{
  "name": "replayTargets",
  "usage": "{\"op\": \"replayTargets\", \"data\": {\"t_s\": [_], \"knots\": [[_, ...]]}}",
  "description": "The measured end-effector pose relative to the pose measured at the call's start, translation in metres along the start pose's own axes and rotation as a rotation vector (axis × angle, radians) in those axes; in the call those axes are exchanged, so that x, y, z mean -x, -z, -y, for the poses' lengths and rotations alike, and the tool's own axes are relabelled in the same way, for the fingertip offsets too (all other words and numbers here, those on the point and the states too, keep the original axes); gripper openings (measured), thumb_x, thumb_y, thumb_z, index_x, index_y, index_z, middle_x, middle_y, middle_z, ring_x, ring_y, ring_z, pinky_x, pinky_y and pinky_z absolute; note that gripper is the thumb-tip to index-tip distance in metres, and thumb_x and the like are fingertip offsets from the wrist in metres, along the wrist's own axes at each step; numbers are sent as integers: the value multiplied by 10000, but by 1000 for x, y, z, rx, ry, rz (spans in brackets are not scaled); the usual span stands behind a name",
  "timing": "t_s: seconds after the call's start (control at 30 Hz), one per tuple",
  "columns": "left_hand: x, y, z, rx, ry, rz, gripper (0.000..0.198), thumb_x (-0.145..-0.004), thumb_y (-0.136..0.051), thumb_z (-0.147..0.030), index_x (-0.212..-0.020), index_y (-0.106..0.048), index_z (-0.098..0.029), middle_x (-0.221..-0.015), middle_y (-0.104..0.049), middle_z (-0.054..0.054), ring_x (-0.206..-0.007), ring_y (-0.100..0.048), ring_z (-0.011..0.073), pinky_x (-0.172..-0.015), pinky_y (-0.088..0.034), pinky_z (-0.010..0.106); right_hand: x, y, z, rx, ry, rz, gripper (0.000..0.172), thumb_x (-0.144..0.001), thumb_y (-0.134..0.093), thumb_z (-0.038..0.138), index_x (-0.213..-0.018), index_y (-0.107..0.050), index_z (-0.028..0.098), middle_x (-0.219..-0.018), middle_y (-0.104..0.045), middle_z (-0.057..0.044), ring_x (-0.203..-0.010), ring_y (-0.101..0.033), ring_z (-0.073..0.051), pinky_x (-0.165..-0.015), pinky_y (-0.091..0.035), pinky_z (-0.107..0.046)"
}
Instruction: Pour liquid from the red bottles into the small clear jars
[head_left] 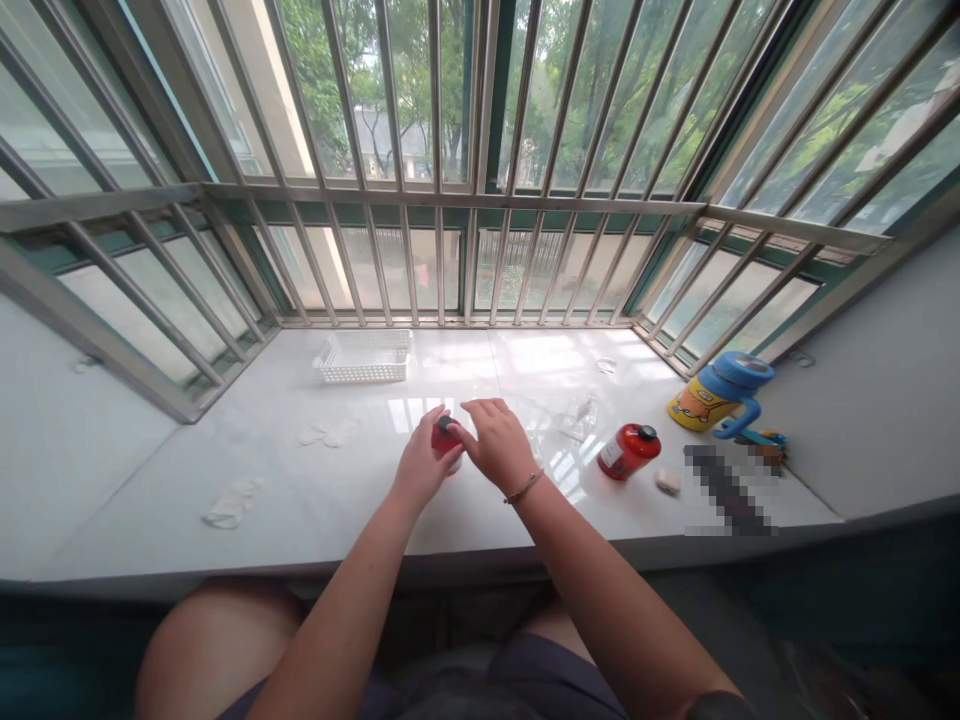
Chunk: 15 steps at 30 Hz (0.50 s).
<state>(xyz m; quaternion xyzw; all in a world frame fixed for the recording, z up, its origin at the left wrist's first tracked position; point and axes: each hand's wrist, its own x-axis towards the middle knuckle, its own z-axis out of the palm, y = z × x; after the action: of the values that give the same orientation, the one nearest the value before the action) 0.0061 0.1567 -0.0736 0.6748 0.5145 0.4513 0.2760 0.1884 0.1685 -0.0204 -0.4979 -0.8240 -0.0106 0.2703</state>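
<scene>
Red bottle: we have the small red bottle [444, 440] near the middle of the surface [330, 500], between our two hands, its black cap [445, 423] facing up.
Left hand: our left hand [424, 460] wraps the bottle from the left, fingers grasping its body; a firm, even hold without hard squeezing should serve us best.
Right hand: our right hand [499, 440] is just to the right, fingers outstretched and released, thumb close in; whether that thumb touches the bottle, we cannot tell.
Cap: we do well to keep the left fingers below it, leaving the right thumb room there.
Steadiness: we should hold the bottle upright over the surface, since a loose hold could let it tip or turn.
Right side: the second bottle [628, 452] stands well apart, the clear plastic [577, 415] nearer; we'd best not sweep our right forearm toward them.
</scene>
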Motion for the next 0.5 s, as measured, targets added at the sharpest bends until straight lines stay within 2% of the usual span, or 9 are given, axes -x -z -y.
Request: {"op": "replayTargets", "data": {"t_s": [0.07, 0.17, 0.27, 0.5], "knots": [[0, -1, 2, -16, -42, -7, 804, -921, -781, -380, -1611, -371, -345, -1529, -619, 94, -1393, -616, 293, -1203, -467, 489, 14, 4, -16, 66, -109, -11, 363, -1100, -546, 428, -1330, -654, 168, -1313, -692, -142, -1233, -567, -301, -1048, -464, -410], [2, -1, 2, -48, -71, -9, 826, -929, -777, -354, -1631, -343, -376, -1527, -619, 83, -1390, -617, 284, -1206, -462, 486, 36, 7, -45, 181, -284, 168, 330, -1046, -649, 413, -1283, -684, 185, -1290, -693, -139, -1200, -585, -315, -992, -471, -392], [2, 0, 2, -71, -80, -7, 795, -939, -766, -353, -1623, -361, -369, -1523, -621, 89, -1407, -603, 291, -1205, -464, 493, 53, 11, -71, 208, -339, 305, 262, -1060, -627, 371, -1235, -704, 192, -1192, -724, -114, -1110, -633, -276, -954, -465, -345], [3, 19, 4, -115, -30, -4, 771, -942, -748, -390, -1613, -370, -336, -1537, -608, 101, -1413, -599, 308, -1202, -470, 506, 68, 27, -101, 281, -428, 319, 212, -1065, -541, 248, -1126, -723, 157, -1079, -731, -148, -1022, -662, -286, -912, -470, -368]]}}
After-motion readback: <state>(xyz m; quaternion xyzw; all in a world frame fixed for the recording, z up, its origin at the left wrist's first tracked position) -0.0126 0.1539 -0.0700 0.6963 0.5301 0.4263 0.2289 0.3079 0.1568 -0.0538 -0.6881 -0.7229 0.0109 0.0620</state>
